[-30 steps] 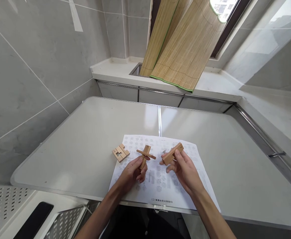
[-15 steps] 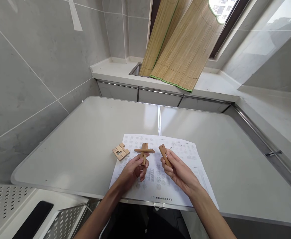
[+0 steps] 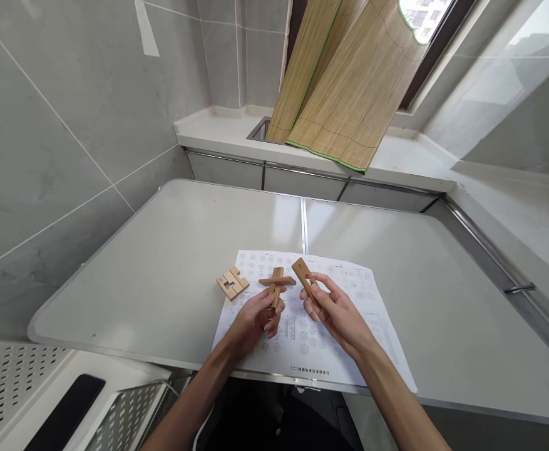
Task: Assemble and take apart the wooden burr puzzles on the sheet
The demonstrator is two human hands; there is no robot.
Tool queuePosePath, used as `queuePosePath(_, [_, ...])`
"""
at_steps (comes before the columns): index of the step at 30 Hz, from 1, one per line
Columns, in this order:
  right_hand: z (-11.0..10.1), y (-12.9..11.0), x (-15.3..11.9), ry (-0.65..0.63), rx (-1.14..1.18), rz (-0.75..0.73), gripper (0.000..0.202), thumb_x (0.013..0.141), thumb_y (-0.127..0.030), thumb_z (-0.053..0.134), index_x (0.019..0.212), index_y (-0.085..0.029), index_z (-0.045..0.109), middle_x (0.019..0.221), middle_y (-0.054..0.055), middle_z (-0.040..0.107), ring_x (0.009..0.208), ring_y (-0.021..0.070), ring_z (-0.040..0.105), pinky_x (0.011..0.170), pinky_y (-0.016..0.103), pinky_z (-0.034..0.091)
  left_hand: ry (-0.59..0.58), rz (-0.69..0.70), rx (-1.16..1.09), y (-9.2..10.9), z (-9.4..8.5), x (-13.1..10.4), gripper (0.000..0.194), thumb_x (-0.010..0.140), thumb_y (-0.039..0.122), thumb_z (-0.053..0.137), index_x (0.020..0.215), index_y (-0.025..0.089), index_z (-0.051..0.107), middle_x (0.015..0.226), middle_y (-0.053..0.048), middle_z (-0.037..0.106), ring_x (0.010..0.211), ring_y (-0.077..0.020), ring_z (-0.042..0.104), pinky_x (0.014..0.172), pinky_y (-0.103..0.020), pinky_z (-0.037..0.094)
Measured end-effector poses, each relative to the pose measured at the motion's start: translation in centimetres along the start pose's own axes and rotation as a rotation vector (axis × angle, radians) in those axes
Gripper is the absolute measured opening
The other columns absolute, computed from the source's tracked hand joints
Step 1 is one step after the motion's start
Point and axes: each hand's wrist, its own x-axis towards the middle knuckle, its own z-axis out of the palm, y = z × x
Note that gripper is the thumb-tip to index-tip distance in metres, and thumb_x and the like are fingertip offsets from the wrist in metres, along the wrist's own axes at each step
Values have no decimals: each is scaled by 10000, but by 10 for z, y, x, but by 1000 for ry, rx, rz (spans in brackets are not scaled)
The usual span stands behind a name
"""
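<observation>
My left hand (image 3: pixel 258 315) is closed round the lower end of two crossed wooden puzzle pieces (image 3: pixel 277 281), one upright and one lying across it. In my right hand (image 3: pixel 335 307) a single notched wooden puzzle piece (image 3: pixel 302 270) is pinched between thumb and fingers, tilted with its top to the left. A small gap separates it from the crossed pieces. Both hands are above a printed diagram sheet (image 3: pixel 349 351). Left of the sheet's upper edge lies a flat group of light wooden pieces (image 3: pixel 233 284) with an opening in the middle.
A grey-white folding table (image 3: pixel 171 250) with a metal centre seam holds the sheet. On the left, a black phone (image 3: pixel 65 413) rests on a white perforated surface (image 3: pixel 15 382). Behind the table, a bamboo mat (image 3: pixel 344 94) hangs over the white counter (image 3: pixel 218 131) and part of a sink.
My right hand has turned its wooden piece, bringing the top closer to the crossed pieces, and its fingers have shifted along it. The crossed pieces have tilted slightly in my left hand.
</observation>
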Motion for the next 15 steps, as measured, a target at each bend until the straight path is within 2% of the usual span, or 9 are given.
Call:
queuePosePath(8, [6, 12, 12, -76, -136, -30, 468, 937, -530, 734, 1302, -244, 669, 905, 42, 697, 654, 138, 589, 681, 330, 493, -73, -1, 15, 1, 0, -2, 284, 983, 439, 629, 1019, 161, 583, 795, 33, 520, 476, -43, 365, 444, -195, 356])
queuePosePath(15, [3, 10, 13, -67, -112, -2, 440, 955, -538, 709, 1277, -243, 656, 878, 24, 656, 636, 133, 552, 641, 312, 433, -110, -26, -8, 4, 0, -4, 317, 991, 445, 613, 1140, 169, 575, 758, 58, 468, 455, -44, 316, 424, -187, 340])
